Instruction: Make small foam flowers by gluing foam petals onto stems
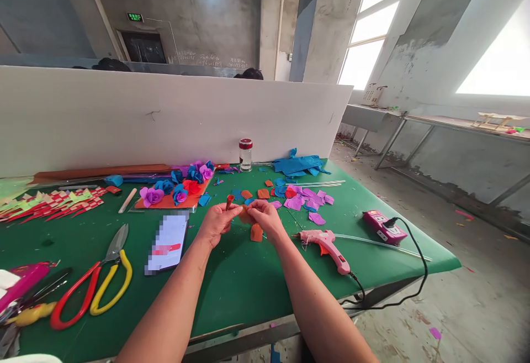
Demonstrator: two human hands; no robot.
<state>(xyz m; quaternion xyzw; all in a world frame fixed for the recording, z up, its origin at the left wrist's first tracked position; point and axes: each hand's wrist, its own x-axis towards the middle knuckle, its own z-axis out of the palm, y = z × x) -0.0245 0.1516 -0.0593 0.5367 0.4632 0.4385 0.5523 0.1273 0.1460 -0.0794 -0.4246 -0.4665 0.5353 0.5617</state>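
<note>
My left hand is closed around a small rolled orange paper piece that sticks up by the thumb. Its fingertips also meet an orange paper petal, pinched by my right hand. Just below, another orange petal lies on the green table. Beyond my hands are scattered purple petals, with blue and orange ones among them. A pink glue gun lies to the right of my right forearm. The undersides of my fingers are hidden.
Scissors and a phone lie to the left. Finished paper flowers rest on orange paper. A lidded jar stands by the white partition. A corded pink box sits near the right edge.
</note>
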